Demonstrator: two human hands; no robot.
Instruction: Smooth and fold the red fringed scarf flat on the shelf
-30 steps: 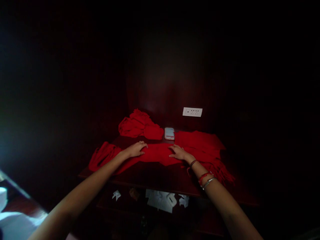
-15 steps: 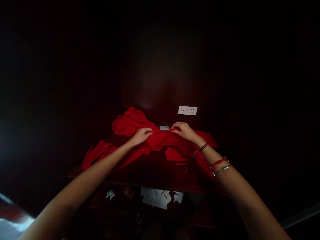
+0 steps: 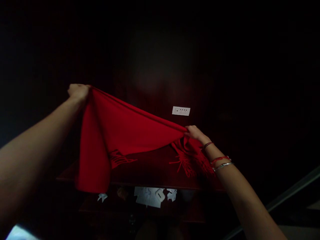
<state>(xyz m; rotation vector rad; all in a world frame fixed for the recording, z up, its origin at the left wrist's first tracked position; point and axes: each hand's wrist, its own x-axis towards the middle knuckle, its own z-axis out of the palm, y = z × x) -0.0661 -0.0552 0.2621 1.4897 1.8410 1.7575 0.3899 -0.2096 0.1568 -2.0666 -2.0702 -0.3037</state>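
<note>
A red fringed scarf (image 3: 130, 123) is stretched between my two hands, its upper edge slanting down from left to right. My left hand (image 3: 79, 91) is raised at the upper left, closed on one part of that edge. From there a wide fold hangs past the table's front edge. Lower down at the right, my right hand (image 3: 195, 132) pinches the edge's other end. Fringe shows below the middle of the cloth, and more fringed red cloth is bunched on the table under my right hand.
A dark table (image 3: 147, 176) stands against a dark wall, with a white socket panel (image 3: 181, 111) above it. On a shelf below lie a sheet of paper (image 3: 147, 198), a small white case (image 3: 160, 195) and crumpled paper (image 3: 171, 195).
My left hand has swung up and to the left, pulling the scarf taut off the table. The right hand has shifted slightly right. The phone-like object behind the cloth is now hidden.
</note>
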